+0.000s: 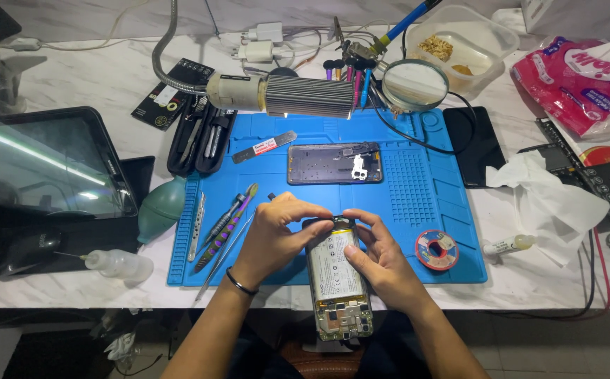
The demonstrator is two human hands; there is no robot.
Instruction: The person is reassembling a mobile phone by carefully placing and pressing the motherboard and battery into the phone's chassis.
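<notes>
Both hands close on an opened phone (338,281) that overhangs the near edge of the blue mat (417,196); the left hand (277,235) curls over its top left corner, fingertips pinched against the upper rim, while the right hand (382,260) cups the right side with thumb and forefinger pressed to the same top edge; the grip is tight and two-sided, probably so the bare body stays steady while the fingers work at the top. The phone lies back-up, its battery (333,265) and lower circuit board exposed, its bottom end past the worktop's near edge, over the person's lap.

Outward on the mat, tweezers and a purple-handled tool (227,224) lie just left of the left hand, within easy reach; a reel of tape (436,249) sits just right of the right hand. A phone frame (334,163) rests at the mat's centre, set clear of the hands, with a metal ruler (264,147) near its left end. A lamp (284,95) hangs over the mat's far edge, a magnifier (414,85) beside it. A tablet (41,165) stands off the mat's left edge; a green blower (161,205) touches that edge; a small squeeze bottle (119,264) lies near the worktop's near left; crumpled tissue (547,196) lies to the right.
</notes>
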